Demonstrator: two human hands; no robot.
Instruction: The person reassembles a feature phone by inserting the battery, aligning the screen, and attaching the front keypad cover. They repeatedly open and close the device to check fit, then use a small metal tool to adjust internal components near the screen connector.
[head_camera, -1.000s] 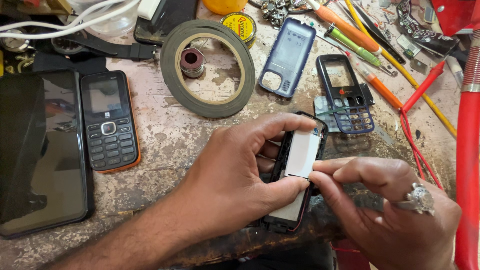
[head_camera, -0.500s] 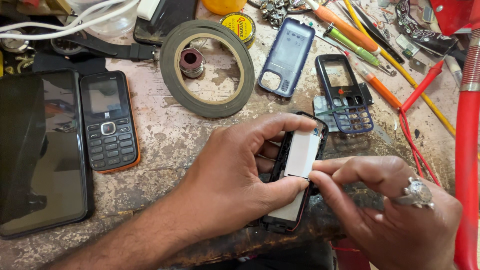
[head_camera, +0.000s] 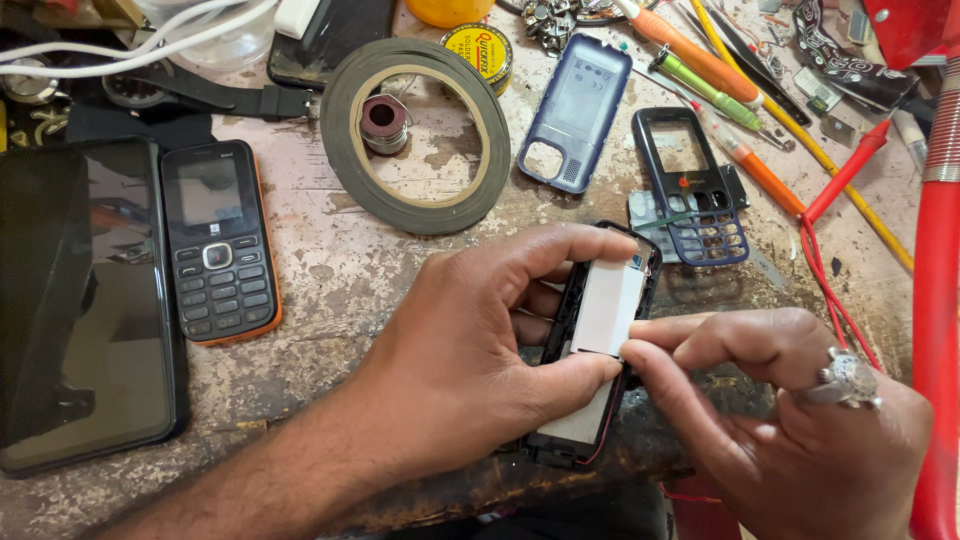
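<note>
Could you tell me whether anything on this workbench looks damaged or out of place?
The phone held in the left hand is stripped open; the right hand pinches its white panel. Its blue back cover and keypad frame lie loose. The bench top is chipped and stained.

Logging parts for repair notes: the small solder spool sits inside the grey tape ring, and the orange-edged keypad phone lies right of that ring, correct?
Not quite. In the head view the orange-edged keypad phone lies left of the grey tape ring, not right. The small solder spool does sit inside it.

Orange keypad phone (head_camera: 218, 243) beside black smartphone (head_camera: 75, 300); tape ring (head_camera: 416, 135), blue back cover (head_camera: 575, 112), screwdrivers (head_camera: 710, 85).
</note>
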